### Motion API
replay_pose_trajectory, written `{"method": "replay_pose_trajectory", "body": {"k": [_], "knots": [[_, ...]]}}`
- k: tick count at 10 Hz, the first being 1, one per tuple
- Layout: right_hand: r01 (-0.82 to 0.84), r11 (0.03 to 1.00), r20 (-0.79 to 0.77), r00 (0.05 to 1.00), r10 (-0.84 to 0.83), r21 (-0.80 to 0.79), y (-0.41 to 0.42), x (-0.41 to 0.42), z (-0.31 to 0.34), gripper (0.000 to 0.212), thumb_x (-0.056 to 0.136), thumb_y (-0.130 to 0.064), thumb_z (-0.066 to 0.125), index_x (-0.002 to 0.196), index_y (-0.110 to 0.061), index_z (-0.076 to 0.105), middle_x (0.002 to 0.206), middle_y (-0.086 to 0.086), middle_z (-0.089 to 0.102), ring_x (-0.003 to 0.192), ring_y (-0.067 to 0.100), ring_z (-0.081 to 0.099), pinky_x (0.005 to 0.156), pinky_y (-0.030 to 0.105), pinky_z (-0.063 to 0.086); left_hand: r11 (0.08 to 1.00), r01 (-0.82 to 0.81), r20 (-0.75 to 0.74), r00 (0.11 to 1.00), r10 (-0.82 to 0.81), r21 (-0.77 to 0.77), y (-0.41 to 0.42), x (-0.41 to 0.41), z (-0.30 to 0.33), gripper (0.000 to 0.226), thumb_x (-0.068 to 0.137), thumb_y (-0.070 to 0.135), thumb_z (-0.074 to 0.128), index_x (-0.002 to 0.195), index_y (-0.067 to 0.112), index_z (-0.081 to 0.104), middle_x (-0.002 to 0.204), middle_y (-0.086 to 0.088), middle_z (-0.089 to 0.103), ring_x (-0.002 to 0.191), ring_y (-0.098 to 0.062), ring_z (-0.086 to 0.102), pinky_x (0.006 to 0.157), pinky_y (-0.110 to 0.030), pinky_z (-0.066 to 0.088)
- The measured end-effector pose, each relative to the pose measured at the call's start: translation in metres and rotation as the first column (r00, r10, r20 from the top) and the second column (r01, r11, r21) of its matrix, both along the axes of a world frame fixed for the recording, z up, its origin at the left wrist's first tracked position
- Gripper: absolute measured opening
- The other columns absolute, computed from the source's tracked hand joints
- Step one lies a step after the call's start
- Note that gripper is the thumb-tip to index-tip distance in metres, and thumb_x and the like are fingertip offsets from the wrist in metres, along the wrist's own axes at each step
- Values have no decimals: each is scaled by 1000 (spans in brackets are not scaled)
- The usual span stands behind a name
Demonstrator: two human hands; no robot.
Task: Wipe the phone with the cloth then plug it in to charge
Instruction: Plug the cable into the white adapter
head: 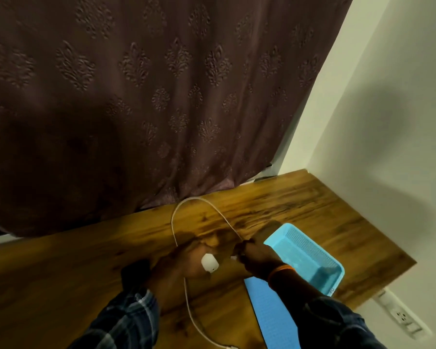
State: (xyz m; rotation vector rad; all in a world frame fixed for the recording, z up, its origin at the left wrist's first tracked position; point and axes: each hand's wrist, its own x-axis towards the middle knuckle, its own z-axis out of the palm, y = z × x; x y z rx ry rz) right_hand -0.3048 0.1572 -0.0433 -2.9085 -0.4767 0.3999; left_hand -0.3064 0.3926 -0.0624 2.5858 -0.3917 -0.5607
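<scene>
My left hand grips a white charger adapter just above the wooden table. My right hand pinches the white cable close to the adapter. The cable loops away toward the curtain and back, and another length runs down to a connector at the bottom edge. A blue cloth lies flat on the table under my right forearm. No phone is in view.
A light blue plastic basket lies tipped on the table right of my hands. A dark patterned curtain hangs behind the table. A wall socket strip sits on the white wall below the table's right edge.
</scene>
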Motion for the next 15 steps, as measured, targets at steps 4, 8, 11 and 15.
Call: {"method": "replay_pose_trajectory", "body": {"k": [4, 8, 11, 15], "knots": [[25, 948, 390, 908, -154, 317, -31, 11, 281, 22, 93, -21, 62, 108, -10, 75, 106, 13, 75, 104, 28, 68, 82, 26, 49, 976, -93, 395, 904, 167, -199, 14, 35, 268, 84, 52, 59, 85, 130, 43, 60, 130, 10, 52, 118, -11, 53, 103, -28, 46], [-194, 883, 719, 665, -202, 427, -37, -53, 490, 27, 93, -23, 66, 118, -19, 74, 99, 8, 65, 91, 25, 65, 88, 39, 54, 826, 205, 690, 671, 272, -526, -12, -3, 494, 76, 59, 39, 94, 128, 26, 68, 125, 8, 68, 110, -13, 66, 96, -32, 57], [-214, 848, 706, 668, -235, 484, -28, -68, 518, 21, 88, -18, 70, 108, -16, 73, 93, -3, 75, 79, 5, 67, 84, 31, 59, 786, 231, 669, 685, 288, -574, -14, -6, 511, 87, 48, 57, 92, 128, 32, 67, 118, 13, 72, 106, -9, 68, 95, -36, 58], [-210, 884, 710, 683, -174, 418, -8, -62, 507, 26, 96, -31, 60, 113, -17, 74, 99, 1, 75, 81, 13, 65, 78, 34, 56, 759, 215, 666, 657, 353, -614, -19, -6, 505, 88, 52, 55, 91, 131, 25, 66, 122, 6, 68, 106, -14, 66, 89, -32, 60]]}}
